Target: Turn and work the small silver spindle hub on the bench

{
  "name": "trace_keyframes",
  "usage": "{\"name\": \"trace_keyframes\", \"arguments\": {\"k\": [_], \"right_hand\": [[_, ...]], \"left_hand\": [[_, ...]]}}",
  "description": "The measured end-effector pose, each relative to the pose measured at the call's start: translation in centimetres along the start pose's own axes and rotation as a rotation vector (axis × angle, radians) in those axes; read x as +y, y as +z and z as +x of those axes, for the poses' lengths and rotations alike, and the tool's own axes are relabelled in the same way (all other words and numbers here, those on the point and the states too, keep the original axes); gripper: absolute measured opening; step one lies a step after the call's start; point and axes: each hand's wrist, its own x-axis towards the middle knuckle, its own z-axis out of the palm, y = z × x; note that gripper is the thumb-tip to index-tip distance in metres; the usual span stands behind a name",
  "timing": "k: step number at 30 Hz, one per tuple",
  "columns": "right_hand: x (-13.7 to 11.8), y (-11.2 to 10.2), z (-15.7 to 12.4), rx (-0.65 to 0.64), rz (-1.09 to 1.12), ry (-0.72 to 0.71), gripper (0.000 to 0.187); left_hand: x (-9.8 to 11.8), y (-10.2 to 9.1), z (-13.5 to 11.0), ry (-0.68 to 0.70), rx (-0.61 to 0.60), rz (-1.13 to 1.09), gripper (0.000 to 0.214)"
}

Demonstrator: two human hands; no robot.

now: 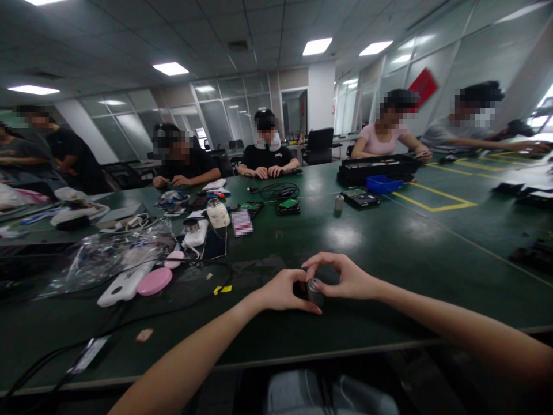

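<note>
A small grey metal cylinder [315, 291] stands on the dark green table [389, 248] in front of me. My left hand [283, 293] curls round its left side, fingers closed against it. My right hand [345, 278] arches over its top and right side, thumb and forefinger pinching it. Both hands meet around the cylinder, which is partly hidden by the fingers.
To the left lie a clear plastic bag [103, 256], a pink round case [154, 281], a white device [123, 285] and black cables [129, 323]. Further back are a silver can [339, 203], a blue tray [383, 184] and circuit boards. Several people sit round the table's far side.
</note>
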Motion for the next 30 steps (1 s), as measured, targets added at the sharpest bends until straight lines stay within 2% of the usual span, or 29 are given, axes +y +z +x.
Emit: {"name": "trace_keyframes", "arguments": {"k": [8,18,30], "right_hand": [[0.44,0.22,-0.18,0.065,0.045,-0.003,0.036],[0.27,0.11,-0.28,0.015,0.045,0.016,0.022],[0.43,0.4,-0.34,0.024,0.13,0.025,0.025]], "left_hand": [[0.12,-0.01,0.12,-0.005,0.0,0.014,0.04],[0.18,-0.03,0.11,0.011,0.001,0.008,0.04],[0.16,-0.07,0.07,0.017,-0.002,0.008,0.039]]}}
